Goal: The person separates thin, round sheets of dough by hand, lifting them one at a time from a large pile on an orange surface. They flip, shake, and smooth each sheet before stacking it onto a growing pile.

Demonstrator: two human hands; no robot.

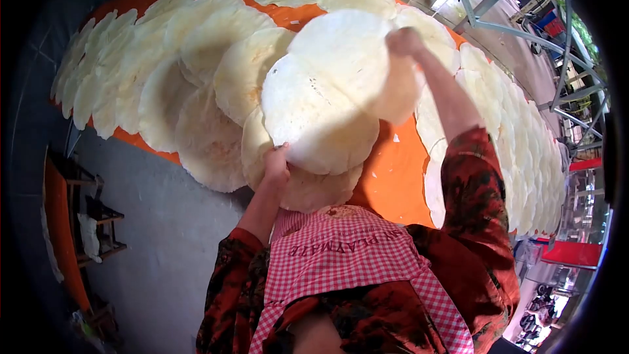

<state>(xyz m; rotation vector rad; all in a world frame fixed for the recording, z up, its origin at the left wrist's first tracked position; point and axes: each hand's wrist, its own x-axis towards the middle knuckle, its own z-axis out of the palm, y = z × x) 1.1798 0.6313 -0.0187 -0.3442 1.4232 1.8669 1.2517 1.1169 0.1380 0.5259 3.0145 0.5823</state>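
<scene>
Large, thin, round, pale flatbread sheets lie overlapping on an orange cloth (392, 180). My left hand (278, 165) is closed, thumb and fingers pinching the near left edge of a white flatbread sheet (321, 115). This sheet is raised above others and casts a shadow. Up at the right, my right hand (405, 43) is closed like a fist at the edge of a thin flatbread sheet (398, 88), which hangs blurred below it. Another pale sheet (344, 39) lies between the hands, partly overlapped. Under my left hand, a browner sheet (321, 190) reaches the apron.
Overlapping flatbread rows (118, 69) cover the left side, and more rows (517, 137) run down the right. A grey floor (170, 236) lies at the lower left, beside a wooden rack (98, 223). Metal frame bars (524, 29) stand at the upper right.
</scene>
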